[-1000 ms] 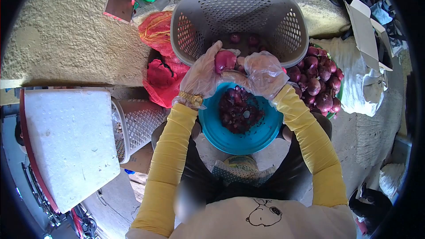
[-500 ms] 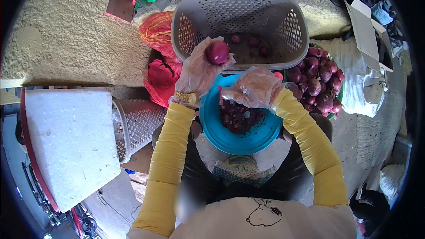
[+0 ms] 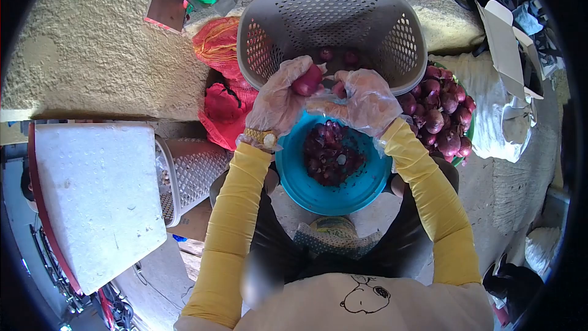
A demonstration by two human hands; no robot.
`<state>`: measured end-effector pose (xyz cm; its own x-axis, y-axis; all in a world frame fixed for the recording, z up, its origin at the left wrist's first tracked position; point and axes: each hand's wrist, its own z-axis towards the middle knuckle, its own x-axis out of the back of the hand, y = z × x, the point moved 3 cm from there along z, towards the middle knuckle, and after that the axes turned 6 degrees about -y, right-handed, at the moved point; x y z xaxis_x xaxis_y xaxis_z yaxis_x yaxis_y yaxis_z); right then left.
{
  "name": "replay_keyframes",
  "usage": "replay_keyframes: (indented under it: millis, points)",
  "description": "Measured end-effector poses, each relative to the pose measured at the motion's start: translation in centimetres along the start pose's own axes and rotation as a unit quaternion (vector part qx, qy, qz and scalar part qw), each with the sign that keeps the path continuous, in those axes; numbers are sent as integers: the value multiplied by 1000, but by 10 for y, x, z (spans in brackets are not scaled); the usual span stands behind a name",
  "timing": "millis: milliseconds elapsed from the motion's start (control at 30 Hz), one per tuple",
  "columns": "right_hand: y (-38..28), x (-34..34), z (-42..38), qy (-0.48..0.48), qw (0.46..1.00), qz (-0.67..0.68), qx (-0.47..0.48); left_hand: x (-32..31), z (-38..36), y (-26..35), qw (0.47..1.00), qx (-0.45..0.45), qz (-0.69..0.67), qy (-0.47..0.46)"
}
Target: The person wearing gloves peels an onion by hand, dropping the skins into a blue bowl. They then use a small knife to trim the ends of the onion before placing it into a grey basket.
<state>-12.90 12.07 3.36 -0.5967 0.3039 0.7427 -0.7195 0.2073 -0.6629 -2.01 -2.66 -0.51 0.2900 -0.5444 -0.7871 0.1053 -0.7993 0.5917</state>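
Observation:
My left hand (image 3: 280, 97), in a clear plastic glove, is closed round a red onion (image 3: 307, 81) at the near rim of the grey perforated basket (image 3: 332, 92). My gloved right hand (image 3: 367, 103) is beside it, fingers curled and pointing toward the onion. A purple piece (image 3: 339, 89) shows at its fingertips; I cannot tell what it is. Both hands are over the far edge of a blue basin (image 3: 294, 190), which holds dark onion skins (image 3: 331, 159). Inside the basket lie loose onions (image 3: 326, 54).
A heap of red onions (image 3: 436, 119) fills a green container at the right. Red net sacking (image 3: 223, 110) lies left of the basket. A white foam board (image 3: 98, 196) and another perforated basket (image 3: 196, 171) stand at the left. An open carton (image 3: 505, 43) sits at the far right.
My right hand has moved up and away from the basin toward the onion. My left hand has turned the onion slightly and brought it a little lower and to the right.

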Motion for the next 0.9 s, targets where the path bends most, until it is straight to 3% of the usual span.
replay_keyframes:
  millis: [100, 233, 500, 567, 767, 900]
  points:
    - [-2, 5, 0, 28, 999, 25, -9, 0, 1, -6, 1000, 8, -10, -28]
    - [-2, 11, 2, -16, 997, 1, -69, -6, 6, -1, 993, 63, -38, -92]
    - [18, 4, -2, 29, 996, 24, -85, -18, 4, 0, 995, -35, 57, -72]
    - [21, 1, -4, 90, 995, -2, -46, -21, 2, -1, 994, -34, 60, -84]
    - [9, 12, 0, -7, 996, -5, -90, -21, 0, 1, 992, -32, 77, -94]
    - [10, 10, -2, 7, 996, 8, -84, -32, -3, 4, 989, -33, 92, -113]
